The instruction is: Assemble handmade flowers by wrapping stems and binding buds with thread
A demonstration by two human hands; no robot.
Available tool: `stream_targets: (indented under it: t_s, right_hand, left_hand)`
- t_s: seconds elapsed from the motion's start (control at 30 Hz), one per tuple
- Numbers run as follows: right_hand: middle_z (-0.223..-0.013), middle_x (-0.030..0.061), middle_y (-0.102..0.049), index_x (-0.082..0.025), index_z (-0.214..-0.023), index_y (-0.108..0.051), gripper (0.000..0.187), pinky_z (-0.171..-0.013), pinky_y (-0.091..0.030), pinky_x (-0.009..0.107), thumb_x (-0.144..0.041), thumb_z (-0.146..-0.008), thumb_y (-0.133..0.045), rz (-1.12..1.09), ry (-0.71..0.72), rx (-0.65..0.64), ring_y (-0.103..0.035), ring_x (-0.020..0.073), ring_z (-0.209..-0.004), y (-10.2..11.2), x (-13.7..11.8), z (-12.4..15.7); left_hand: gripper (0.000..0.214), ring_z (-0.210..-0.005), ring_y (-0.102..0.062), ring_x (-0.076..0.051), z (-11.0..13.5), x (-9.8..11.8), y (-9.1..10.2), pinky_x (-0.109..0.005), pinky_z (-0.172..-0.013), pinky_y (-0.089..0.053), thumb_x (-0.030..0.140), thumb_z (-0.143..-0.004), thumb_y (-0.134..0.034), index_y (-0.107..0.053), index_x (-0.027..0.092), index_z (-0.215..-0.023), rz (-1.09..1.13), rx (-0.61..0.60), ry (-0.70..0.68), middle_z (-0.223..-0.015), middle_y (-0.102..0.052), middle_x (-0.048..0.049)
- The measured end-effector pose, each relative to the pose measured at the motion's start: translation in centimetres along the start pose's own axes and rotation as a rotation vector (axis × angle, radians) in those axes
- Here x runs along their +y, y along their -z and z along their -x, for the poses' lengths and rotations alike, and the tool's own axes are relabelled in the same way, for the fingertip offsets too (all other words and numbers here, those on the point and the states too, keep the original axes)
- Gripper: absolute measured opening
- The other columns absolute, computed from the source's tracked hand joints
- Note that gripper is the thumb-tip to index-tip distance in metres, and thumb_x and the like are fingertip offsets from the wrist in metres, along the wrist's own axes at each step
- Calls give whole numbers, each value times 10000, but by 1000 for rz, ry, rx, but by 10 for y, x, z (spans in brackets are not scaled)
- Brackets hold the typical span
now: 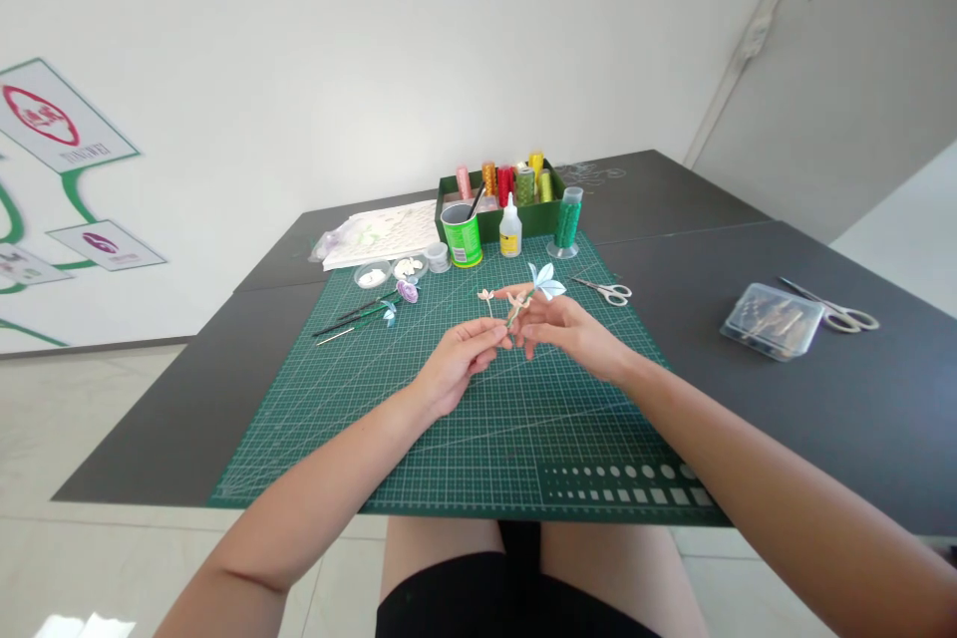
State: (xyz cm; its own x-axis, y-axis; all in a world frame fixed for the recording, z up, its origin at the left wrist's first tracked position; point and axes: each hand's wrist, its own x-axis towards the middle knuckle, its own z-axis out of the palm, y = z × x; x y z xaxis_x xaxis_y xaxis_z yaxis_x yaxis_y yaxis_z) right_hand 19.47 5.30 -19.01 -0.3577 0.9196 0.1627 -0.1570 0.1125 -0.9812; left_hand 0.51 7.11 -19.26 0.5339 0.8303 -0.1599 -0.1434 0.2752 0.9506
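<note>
Above the middle of the green cutting mat (359, 439), the left hand (464, 359) pinches thin stems (512, 320) between thumb and fingers. The stems rise just beyond that pinch, carrying a light-blue flower (547, 281) with broad, pointed petals and small cream flowers (486, 295). The right hand (568, 324) is half curled around the stems, the blue petals just above it; I cannot tell whether it grips them. The mat is flat and printed with a fine pale grid. On its left part lie a ruffled purple flower (407, 290) and slim dark tools; towards its far edge stand shallow clear dishes, a shiny green can (463, 237), a translucent glue bottle (510, 227) and a spool of glossy green thread (567, 222). On its right part are white-handled scissors (609, 291). Right of the mat, a clear plastic case (774, 321) rests on the dark, matte desk (718, 264).
</note>
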Motion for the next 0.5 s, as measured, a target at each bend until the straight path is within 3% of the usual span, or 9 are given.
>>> stream_targets:
  t_s: [0.1, 0.2, 0.5]
  right_hand:
    - [-815, 28, -665, -173, -967, -689, 213, -614, -531, 297, -321, -814, -707, 66, 0, 3, -596, 132, -648, 5, -1, 1]
    - [-803, 43, -675, -162, -850, -708, 234, -609, -521, 295, -394, -822, -726, 146, -1, 0, -589, 133, -650, 6, -3, 3]
    - [-702, 2, -619, -166, -850, -676, 240, -570, -509, 272, -360, -757, -783, 226, 41, 121, -579, 131, -640, -4, -1, 1]
  left_hand:
    - [330, -498, -282, -26, 0, 0, 0, -220, -459, -125, 419, -720, -827, -705, 125, -809, 23, -18, 27, -744, -629, -8]
    - [324, -499, -285, -24, 1, 0, 0, -216, -457, -125, 409, -708, -836, -704, 126, -796, 48, -19, 51, -742, -634, -10]
    - [293, -499, -283, -31, 0, -4, 1, -226, -465, -132, 398, -715, -818, -716, 130, -781, 24, 2, 9, -738, -646, -10]
